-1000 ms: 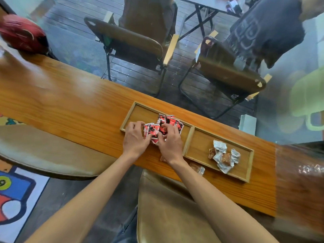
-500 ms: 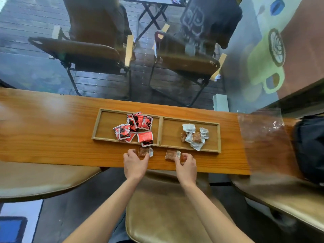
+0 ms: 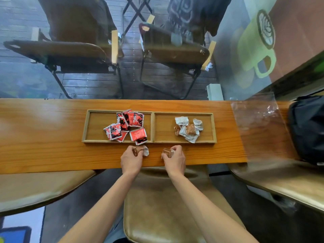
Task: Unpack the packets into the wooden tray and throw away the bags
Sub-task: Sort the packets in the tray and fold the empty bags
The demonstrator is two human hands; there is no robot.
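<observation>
Smooth, shiny wood made up the long table (image 3: pixel 43 137), and close to its near edge the left hand (image 3: pixel 131 161) had its fingers curled round a small brown packet (image 3: pixel 141 150) with a crinkly clear end, while the right hand (image 3: pixel 175 160) pinched another brown packet (image 3: pixel 167 152) just like it. Just past the hands lay the flat wooden tray (image 3: pixel 152 128) with two square boxes: glossy red packets (image 3: pixel 129 126) were heaped in the left box, and crumpled white wrappers (image 3: pixel 188 128) with brown pieces lay in the right one. Farther right sat a see-through plastic bag (image 3: pixel 259 123) and a soft black bag (image 3: pixel 308 127).
</observation>
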